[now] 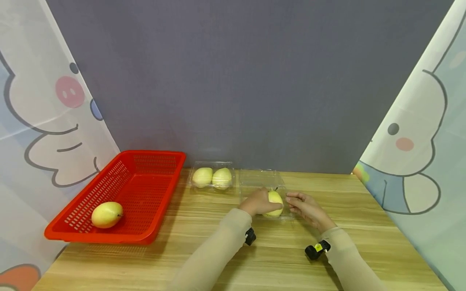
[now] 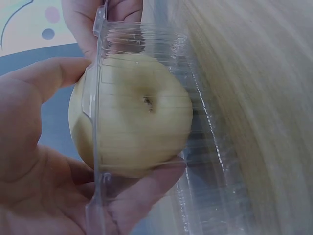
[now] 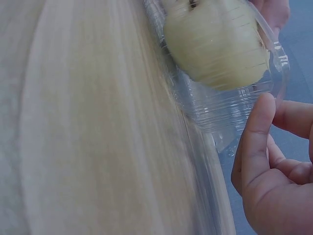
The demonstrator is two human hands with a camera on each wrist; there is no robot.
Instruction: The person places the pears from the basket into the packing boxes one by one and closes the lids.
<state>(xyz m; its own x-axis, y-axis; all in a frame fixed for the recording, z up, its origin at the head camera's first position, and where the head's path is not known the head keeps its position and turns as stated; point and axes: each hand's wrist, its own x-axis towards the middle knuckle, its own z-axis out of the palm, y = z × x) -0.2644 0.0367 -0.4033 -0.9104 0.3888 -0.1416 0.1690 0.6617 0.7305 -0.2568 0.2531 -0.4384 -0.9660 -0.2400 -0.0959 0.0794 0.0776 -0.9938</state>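
Observation:
In the head view my left hand (image 1: 257, 203) grips a yellow-green pear (image 1: 275, 197) with its stem up, inside a clear plastic clamshell box (image 1: 260, 178). The box's lid is folded back toward the rear. Fingers and thumb curl round the pear in the left wrist view, where its blossom end (image 2: 146, 103) shows through the ribbed box wall. On the right, my right hand (image 1: 307, 208) pinches the rim of the same box between thumb and index finger (image 3: 257, 127). The pear (image 3: 220, 49) lies against the near wall there.
A second clear box with two pears (image 1: 212, 178) stands behind and to the left. At the far left is a red plastic basket (image 1: 156, 210) holding one pear (image 1: 107, 214). A grey wall (image 1: 233, 81) closes the back of the wooden table (image 1: 284, 262).

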